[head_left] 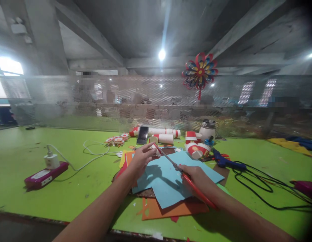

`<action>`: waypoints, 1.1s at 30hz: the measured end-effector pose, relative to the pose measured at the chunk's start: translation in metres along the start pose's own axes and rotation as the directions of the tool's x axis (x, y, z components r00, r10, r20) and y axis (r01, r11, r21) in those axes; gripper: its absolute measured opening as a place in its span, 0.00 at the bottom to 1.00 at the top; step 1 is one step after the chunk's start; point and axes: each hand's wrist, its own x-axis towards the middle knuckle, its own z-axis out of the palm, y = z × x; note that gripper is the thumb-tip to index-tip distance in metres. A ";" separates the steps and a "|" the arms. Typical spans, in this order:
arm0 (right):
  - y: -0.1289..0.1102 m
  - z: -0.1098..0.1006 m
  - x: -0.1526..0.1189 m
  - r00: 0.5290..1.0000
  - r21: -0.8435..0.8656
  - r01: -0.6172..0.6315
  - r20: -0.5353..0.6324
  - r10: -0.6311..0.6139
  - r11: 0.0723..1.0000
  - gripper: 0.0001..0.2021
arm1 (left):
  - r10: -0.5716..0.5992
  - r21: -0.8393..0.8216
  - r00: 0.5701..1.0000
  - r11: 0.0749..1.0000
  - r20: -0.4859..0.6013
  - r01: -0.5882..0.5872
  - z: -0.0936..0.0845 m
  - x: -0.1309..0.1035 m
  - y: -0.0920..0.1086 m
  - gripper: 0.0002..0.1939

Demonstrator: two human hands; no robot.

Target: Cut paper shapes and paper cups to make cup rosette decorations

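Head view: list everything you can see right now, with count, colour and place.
scissors: one, red handles, above the blue sheets, in the right hand
small piece: one, white and red, at the left fingertips
blue paper sheets: several, light blue, table centre
orange paper: some sheets, orange, under the blue
paper cups: several, red and white, behind the sheets
phone: one, dark, propped at the cups
glue gun: one, blue, right of the sheets
power strip: one, magenta, table left, white charger plugged in
pinwheel: one, red, blue and yellow, on the mesh screen
table: one, green
left hand: pinching the small piece
right hand: gripping the scissors
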 end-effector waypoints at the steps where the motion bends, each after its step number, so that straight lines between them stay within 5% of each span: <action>1: 0.000 0.000 0.000 1.000 0.004 -0.005 -0.001 0.005 1.000 0.12 | -0.001 -0.003 1.000 1.000 0.000 0.001 0.000 0.000 0.000 0.30; 12: 0.001 0.000 0.000 0.998 0.009 -0.067 0.009 0.067 0.998 0.12 | -0.002 0.005 1.000 1.000 0.007 0.002 0.003 -0.002 0.003 0.27; 33: 0.002 -0.004 -0.002 0.998 0.050 0.059 -0.020 -0.058 0.997 0.15 | -0.067 -0.076 0.997 0.995 -0.043 0.064 0.005 0.001 0.010 0.14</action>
